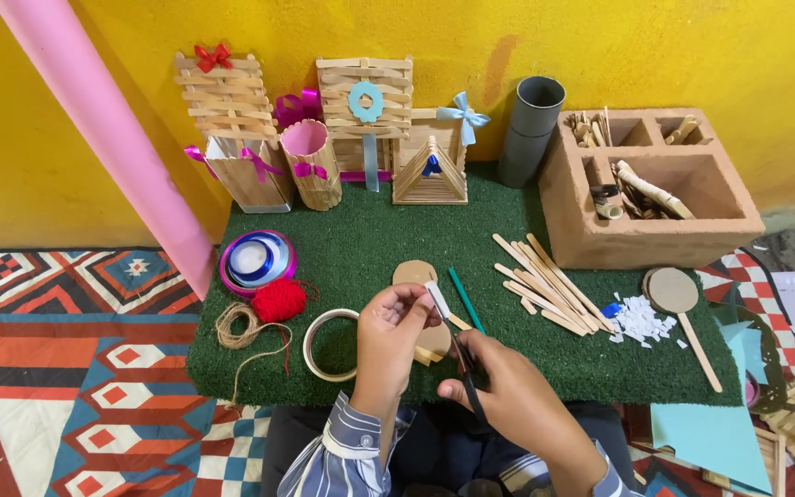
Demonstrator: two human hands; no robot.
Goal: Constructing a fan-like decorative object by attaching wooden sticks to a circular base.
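Head view looks down on a green turf mat (370, 239) laid over a patterned rug. The left hand (393, 327) is closed with its fingertips pinching a small white strip of paper (438, 299), which stands tilted just above the mat's front part. The right hand (508, 391) is closed around dark scissors (465, 364); the blades point up toward the lower end of the strip, but whether they touch it cannot be told. Under the hands lie brown cardboard pieces (414, 272), and a green pencil (465, 299) lies just beside them. Left of the hands are a tape ring (319, 345), a red yarn ball (279, 300), a coil of twine (239, 327) and a ribbon spool (257, 260). To the right lie loose wooden sticks (549, 281), white paper scraps (639, 320) and a round cardboard paddle (678, 304). A brick-coloured block (655, 230) with compartments stands at the back right.
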